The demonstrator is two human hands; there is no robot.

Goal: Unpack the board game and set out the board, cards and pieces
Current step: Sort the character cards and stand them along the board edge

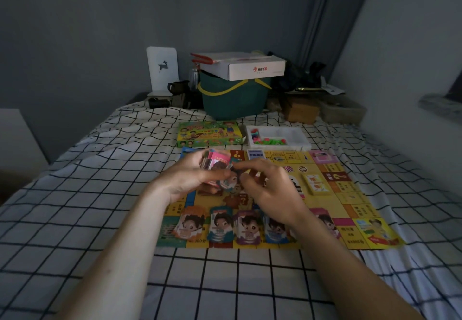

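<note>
Sorting cards, your left hand grips the remaining stack, right hand pinching one; board laid, piles dealt, pieces still in their tray.

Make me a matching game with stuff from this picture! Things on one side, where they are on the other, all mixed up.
Things:
1. stack of cards
2. white tray
3. white cardboard box
4. game box

Places:
A. on top of the green basket
B. held in the left hand
C. on the bed behind the board, left of the tray
D. at the board's far edge, with small colourful pieces inside

Pairs: 1-B, 2-D, 3-A, 4-C
</note>
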